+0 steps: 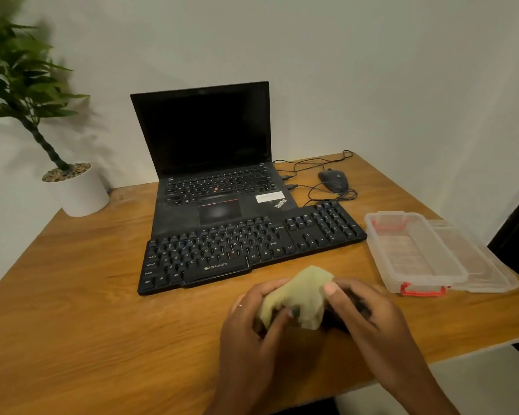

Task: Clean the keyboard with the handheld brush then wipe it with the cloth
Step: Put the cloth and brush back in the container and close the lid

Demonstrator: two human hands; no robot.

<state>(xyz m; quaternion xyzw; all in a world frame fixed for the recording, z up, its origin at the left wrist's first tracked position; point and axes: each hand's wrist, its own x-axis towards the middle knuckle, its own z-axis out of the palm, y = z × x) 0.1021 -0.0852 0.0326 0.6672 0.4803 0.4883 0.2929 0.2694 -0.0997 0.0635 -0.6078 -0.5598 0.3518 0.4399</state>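
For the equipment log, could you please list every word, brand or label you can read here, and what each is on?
"ZEBRONICS": front edge of the black keyboard.
"ThinkPad": palm rest of the laptop.
Key legends such as "Ctrl" and "Alt": keyboard keys; most others are too blurred.
White sticker on the laptop: print too small to read.
Mouse logo: unreadable.

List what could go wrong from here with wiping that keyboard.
1. The keyboard rests partly on the laptop; a hard wipe may rock or slide it.
2. Its cable loops by the mouse and could drag it.
3. Both hands, left and right, bunch the cloth; a wad may miss key gaps.
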